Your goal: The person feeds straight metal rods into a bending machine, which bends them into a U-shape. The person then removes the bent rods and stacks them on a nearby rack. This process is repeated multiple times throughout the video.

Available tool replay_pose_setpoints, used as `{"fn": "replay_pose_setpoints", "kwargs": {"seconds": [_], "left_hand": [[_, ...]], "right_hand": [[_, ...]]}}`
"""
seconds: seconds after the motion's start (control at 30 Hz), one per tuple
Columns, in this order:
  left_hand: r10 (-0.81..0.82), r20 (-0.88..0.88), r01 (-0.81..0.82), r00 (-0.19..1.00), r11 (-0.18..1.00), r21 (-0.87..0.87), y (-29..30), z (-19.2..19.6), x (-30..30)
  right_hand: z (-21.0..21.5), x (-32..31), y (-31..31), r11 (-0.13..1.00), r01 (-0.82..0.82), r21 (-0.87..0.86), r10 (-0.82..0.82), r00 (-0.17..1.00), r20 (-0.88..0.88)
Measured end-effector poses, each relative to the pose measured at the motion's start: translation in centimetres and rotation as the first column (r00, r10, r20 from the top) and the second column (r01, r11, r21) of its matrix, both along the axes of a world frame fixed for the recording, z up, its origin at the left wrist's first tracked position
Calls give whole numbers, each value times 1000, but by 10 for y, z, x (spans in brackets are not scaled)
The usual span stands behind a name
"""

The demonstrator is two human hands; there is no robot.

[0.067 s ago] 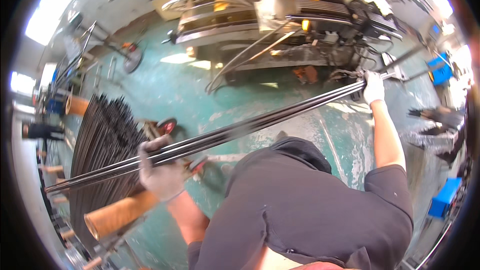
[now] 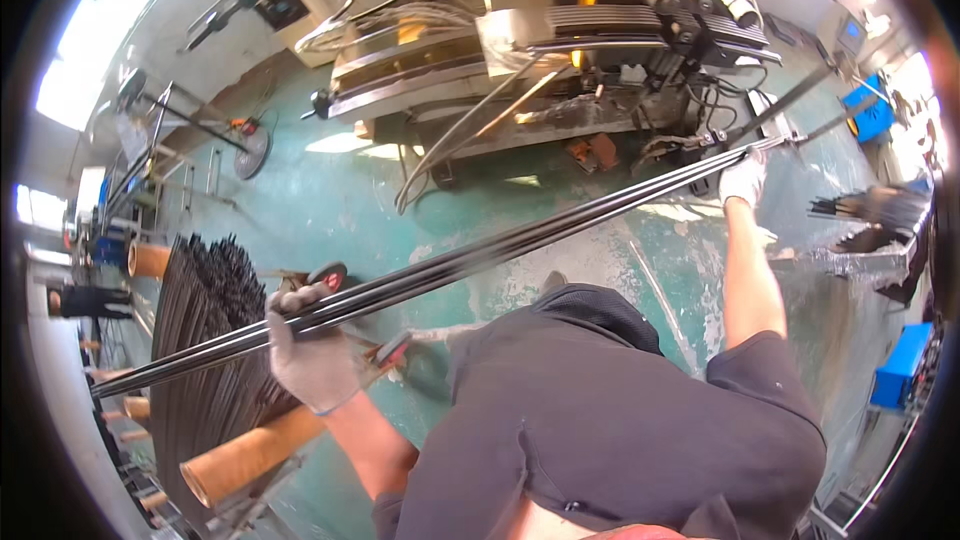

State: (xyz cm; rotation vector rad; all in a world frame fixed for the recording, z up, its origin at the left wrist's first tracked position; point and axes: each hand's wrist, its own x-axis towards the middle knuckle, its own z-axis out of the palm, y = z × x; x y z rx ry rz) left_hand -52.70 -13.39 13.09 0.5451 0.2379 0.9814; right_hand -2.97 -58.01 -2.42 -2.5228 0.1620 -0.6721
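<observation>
A bundle of long dark metal rods [image 2: 480, 258] was held across the picture, slanting from about 8 o'clock up to about 2 o'clock. The left hand [image 2: 305, 345], gloved in grey-white knit, was wrapped from below around the lower stretch of the bundle, at roughly 8 o'clock from the centre, fingers curled over the top of the rods and the thumb side turned upward. Its bare forearm ran down and to the right toward the dark grey shirt [image 2: 610, 420] that filled the lower middle. The right hand [image 2: 742, 180], also gloved, was closed on the upper end of the bundle at about 2 o'clock, the arm stretched nearly straight upward from the shoulder with the elbow only slightly bent.

The far tips of the rods lay just beside the grey machine [image 2: 600, 50] that stood along the 12 o'clock edge, with its orange parts and cables. At 9 o'clock a large stack of similar dark rods [image 2: 200, 340] rested on a rack, and a brown cardboard tube [image 2: 255, 455] lay just below the left hand at about 7 o'clock. The green painted floor [image 2: 330, 200] showed between the machine and the stack.
</observation>
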Motion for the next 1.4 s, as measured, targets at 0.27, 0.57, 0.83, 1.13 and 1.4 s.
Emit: {"fn": "replay_pose_setpoints", "kwargs": {"seconds": [0.27, 0.57, 0.83, 1.13, 1.4], "left_hand": [[-340, -43, 338, 939, 940, -45, -62, -30, 202], [-223, -38, 226, 974, 959, 174, 59, 5, 274], [-255, -178, 248, 950, 967, -60, 124, -82, 364], [-309, -239, 228, 921, 922, -314, 123, -129, 479], [-404, -190, 324, 895, 881, -345, 95, -110, 526]], "right_hand": [[43, -48, 106, -553, 357, 753, 575, 818, 34], [23, 90, 79, -448, 189, 874, 339, 940, -29], [36, 218, 111, -197, -25, 980, 190, 980, 63], [20, 301, 134, -246, -24, 969, 193, 978, 73], [6, 320, 140, 197, -46, 979, 139, 990, 18]]}}
